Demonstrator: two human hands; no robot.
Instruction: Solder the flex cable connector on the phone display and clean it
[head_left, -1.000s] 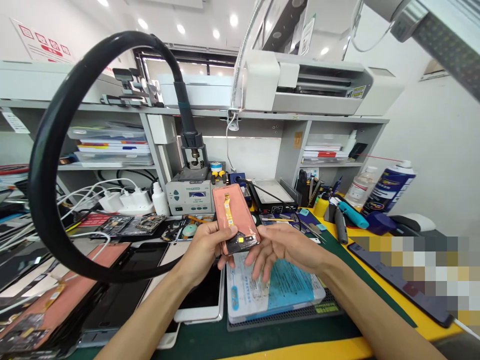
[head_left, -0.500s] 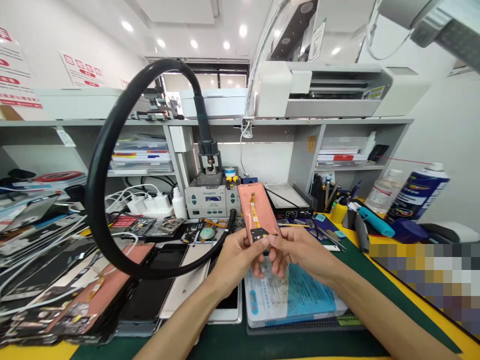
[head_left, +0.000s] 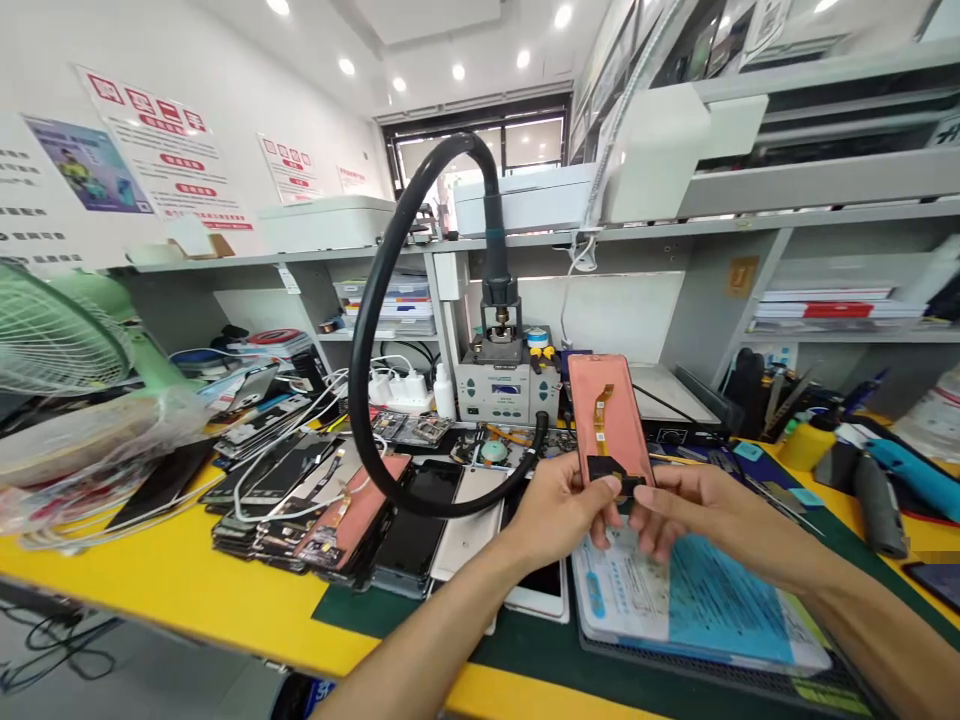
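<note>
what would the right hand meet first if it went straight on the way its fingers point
Most likely the flat, rectangular copper-pink phone panel held in the left hand. The right hand is right at the panel's lower corner, though depth leaves actual contact unclear.

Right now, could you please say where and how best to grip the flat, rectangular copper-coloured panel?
I'd pinch the copper-coloured panel by its long edges near the raised top, from above: that end looks free; the left hand and right hand crowd the bottom, and a golden ribbon cable runs centrally.
</note>
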